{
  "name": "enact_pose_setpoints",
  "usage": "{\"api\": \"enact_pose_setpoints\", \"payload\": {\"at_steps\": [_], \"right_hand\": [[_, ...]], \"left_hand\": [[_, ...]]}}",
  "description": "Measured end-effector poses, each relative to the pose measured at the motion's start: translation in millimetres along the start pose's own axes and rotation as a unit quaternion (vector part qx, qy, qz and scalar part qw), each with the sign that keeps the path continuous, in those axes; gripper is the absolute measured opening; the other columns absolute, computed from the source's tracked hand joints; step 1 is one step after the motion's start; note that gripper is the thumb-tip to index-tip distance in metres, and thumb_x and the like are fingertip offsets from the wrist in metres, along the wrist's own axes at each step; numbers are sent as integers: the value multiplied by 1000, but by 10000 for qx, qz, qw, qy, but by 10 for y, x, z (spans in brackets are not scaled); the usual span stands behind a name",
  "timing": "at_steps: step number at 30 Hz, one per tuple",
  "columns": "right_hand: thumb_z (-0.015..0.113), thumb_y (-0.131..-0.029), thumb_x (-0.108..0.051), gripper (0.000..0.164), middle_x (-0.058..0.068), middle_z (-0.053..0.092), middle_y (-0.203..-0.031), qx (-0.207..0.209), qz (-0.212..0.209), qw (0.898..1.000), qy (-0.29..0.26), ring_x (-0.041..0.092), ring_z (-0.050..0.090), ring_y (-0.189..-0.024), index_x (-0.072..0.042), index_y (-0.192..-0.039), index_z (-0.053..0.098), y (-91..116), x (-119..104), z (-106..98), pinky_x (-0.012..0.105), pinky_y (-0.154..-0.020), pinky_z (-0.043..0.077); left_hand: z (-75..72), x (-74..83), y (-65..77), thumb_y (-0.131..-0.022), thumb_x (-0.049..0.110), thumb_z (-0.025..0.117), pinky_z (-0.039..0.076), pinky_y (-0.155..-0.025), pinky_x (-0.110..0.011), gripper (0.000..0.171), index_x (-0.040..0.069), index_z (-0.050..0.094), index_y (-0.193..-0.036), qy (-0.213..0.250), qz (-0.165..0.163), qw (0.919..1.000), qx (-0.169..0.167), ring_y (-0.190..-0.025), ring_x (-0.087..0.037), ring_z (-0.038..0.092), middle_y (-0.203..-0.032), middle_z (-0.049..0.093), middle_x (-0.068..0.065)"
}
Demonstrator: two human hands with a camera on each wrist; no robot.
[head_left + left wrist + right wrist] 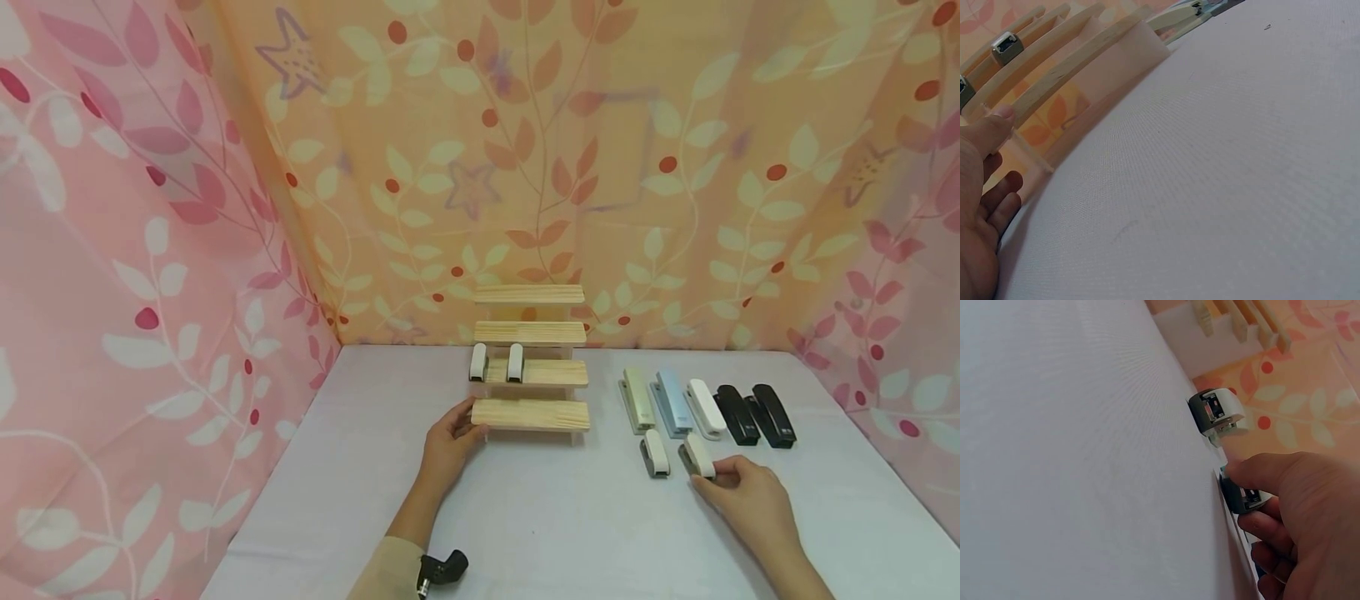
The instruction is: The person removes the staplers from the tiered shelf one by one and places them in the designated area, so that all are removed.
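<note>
A stepped wooden display rack [530, 415] stands on the white table; my left hand [448, 446] grips the left end of its lowest board, thumb in front. On the second board from the bottom sit two small white staplers, one at the left end [477, 362] and another stapler [515, 363] nearer the middle. Over on the right, my right hand [753, 500] pinches a small white stapler [697, 457] between thumb and fingers at its near end. A matching small stapler [655, 454] lies just left of it. The right wrist view shows both small staplers' dark ends.
Behind the small staplers lies a row of larger ones: a green stapler [637, 402], a blue stapler [672, 404], a white stapler [706, 409] and two black staplers, one [737, 414] beside the other [774, 415]. Patterned curtains [540, 167] hang behind the table.
</note>
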State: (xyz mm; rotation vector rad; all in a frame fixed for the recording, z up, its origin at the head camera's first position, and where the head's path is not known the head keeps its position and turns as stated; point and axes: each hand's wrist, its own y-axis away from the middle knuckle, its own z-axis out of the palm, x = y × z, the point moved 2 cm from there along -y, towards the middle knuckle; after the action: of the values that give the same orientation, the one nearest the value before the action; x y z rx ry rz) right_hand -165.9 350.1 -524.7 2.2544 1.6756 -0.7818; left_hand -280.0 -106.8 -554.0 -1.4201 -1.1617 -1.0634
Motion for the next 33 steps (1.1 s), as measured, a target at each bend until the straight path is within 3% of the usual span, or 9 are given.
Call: {"api": "enact_pose_setpoints", "payload": {"at_steps": [3,11,19,26,33], "right_hand": [[89,-77,-39,50,7,71,-86,30,-60,10000,34,29,61,-84,0,-104,70,8,17,22,37,-64,42],[88,-78,-41,52,4,72,-83,-80,-127,9999,30,27,62,-81,-1,-106,69,17,16,14,39,-63,43],[82,-83,-51,70,19,74,-106,-587,-301,9978,-21,43,65,-102,4,-122,65,-27,-37,-113,60,-81,50],[78,-89,-48,67,25,71,-115,-413,-346,9985,12,47,61,-110,3,-128,62,-34,-192,-259,64,-86,49],[76,-92,-42,57,24,72,-113,-35,-823,9966,-60,49,62,-108,2,-126,65,-32,-402,-426,66,-86,49]], "left_hand": [[4,0,5,-87,31,83,59,-89,-21,68,18,56,-148,31,-60,10000,25,-114,-25,68,-128,68,-8],[11,-14,2,-87,28,83,59,-89,-22,67,20,56,-148,-3,-130,9999,105,-115,-26,68,-128,68,-8],[1,-14,-9,-84,38,84,59,-89,-22,72,17,57,-147,17,-22,10000,15,-113,-23,68,-128,69,-7],[-6,10,7,-85,36,84,60,-88,-22,70,19,58,-146,-54,-33,9999,98,-112,-23,69,-127,69,-7],[2,14,19,-85,35,84,59,-88,-21,68,21,58,-147,-117,-123,9998,84,-113,-23,69,-129,68,-7]]}}
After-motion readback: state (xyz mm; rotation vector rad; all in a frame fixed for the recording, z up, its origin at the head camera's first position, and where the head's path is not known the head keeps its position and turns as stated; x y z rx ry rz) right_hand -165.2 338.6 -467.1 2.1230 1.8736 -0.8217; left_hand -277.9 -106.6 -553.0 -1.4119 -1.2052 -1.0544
